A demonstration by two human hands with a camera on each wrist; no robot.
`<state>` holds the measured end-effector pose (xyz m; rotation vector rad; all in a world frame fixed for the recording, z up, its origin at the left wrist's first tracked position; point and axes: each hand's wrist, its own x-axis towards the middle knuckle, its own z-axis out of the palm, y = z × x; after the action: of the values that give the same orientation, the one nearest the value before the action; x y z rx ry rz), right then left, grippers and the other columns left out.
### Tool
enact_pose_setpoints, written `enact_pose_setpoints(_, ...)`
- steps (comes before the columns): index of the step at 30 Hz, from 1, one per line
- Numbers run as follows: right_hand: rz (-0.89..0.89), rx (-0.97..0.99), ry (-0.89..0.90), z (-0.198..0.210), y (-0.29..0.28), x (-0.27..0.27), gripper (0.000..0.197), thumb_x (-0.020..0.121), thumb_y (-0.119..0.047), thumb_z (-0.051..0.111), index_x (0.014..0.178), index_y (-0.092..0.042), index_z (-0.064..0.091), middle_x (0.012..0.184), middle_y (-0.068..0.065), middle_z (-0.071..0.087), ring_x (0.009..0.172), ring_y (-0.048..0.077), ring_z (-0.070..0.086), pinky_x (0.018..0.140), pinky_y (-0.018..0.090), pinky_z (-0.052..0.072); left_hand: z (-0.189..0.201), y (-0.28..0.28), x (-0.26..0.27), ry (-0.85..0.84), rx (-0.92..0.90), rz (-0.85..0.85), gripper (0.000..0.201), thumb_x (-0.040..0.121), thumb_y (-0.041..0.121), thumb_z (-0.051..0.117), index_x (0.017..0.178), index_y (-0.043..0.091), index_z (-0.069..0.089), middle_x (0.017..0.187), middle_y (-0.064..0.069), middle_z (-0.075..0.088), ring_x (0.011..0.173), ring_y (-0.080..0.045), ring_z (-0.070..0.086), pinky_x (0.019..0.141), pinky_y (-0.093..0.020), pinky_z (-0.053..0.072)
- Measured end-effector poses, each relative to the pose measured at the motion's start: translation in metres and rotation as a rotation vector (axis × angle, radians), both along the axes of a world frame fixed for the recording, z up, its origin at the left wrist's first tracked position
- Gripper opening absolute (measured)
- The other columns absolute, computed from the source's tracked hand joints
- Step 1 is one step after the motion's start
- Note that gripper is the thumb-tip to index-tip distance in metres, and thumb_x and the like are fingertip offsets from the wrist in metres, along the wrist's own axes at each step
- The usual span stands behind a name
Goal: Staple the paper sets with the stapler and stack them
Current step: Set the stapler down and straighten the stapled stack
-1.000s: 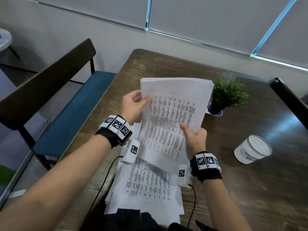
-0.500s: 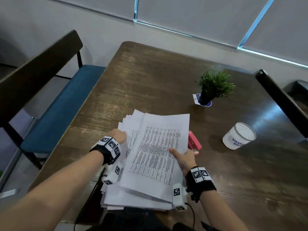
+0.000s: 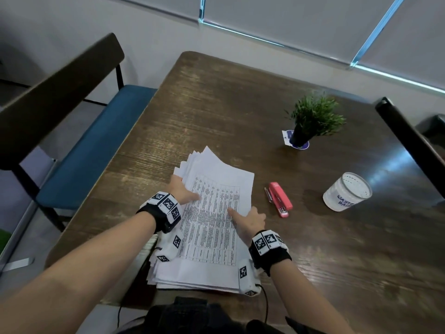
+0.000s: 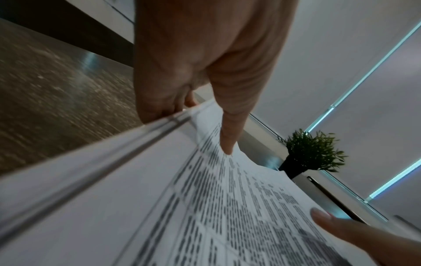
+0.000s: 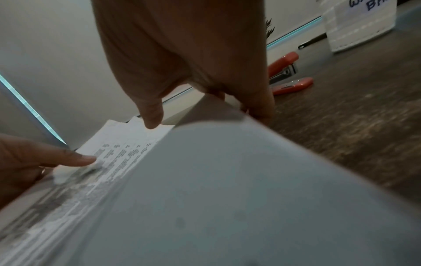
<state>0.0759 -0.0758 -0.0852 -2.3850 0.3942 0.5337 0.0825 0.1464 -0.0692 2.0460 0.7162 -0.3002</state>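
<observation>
Paper stack (image 3: 207, 237): a thick pile of printed sheets lying on the near edge of the table (image 3: 240, 104), its far corners fanned out unevenly; the top sheet shows a printed grid of text.
Left hand (image 3: 181, 190): at the stack's left edge — thumb laid on the top sheet, the other fingers (image 4: 159, 108) curled down over the edge of the sheets, so it grips the paper there.
Right hand (image 3: 250, 219): at the stack's right edge; thumb stretched flat on the printed page, the remaining fingers (image 5: 259, 108) bent down along the side of the paper, gripping the edge.
Top sheets: in the right wrist view the near paper rises in a curve toward the camera, blurred; how many sheets are lifted cannot be told.
Stapler (image 3: 280, 198): pink, lying on the table just right of the stack and apart from both hands, its jaws slightly parted in the right wrist view.
Cup (image 3: 346, 195): a white container with handwritten lettering, standing right of the stapler.
Plant (image 3: 313, 116): a small green potted plant in a dark pot on a blue-and-white coaster, farther back.
Bench (image 3: 96, 141): blue-cushioned seat with a dark backrest — along the table's left side.
</observation>
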Motion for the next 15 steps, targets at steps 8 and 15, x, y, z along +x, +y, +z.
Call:
enact_pose_setpoints(8, -0.109, 0.28, 0.074, -0.003, -0.018, 0.015, 0.09, 0.068, -0.056, 0.078, 0.131, -0.001, 0.045, 0.133, 0.012, 0.051, 0.119, 0.028, 0.054, 0.096, 0.042, 0.048, 0.007, -0.026, -0.007, -0.198, 0.003, -0.065, 0.046, 0.069, 0.021, 0.087, 0.11, 0.009, 0.067, 0.105, -0.009, 0.071, 0.096, -0.023, 0.067, 0.08, -0.033, 0.056)
enact_pose_setpoints(15, -0.262, 0.69, -0.045, 0.009, -0.038, 0.022, 0.089, 0.054, -0.046, 0.093, 0.125, -0.008, 0.054, 0.118, 0.007, 0.068, 0.105, 0.022, 0.066, 0.098, 0.045, 0.049, 0.043, -0.013, -0.012, -0.463, -0.543, -0.081, 0.03, 0.065, 0.008, 0.084, 0.091, 0.01, 0.07, 0.091, -0.005, 0.074, 0.09, -0.023, 0.071, 0.075, -0.027, 0.058)
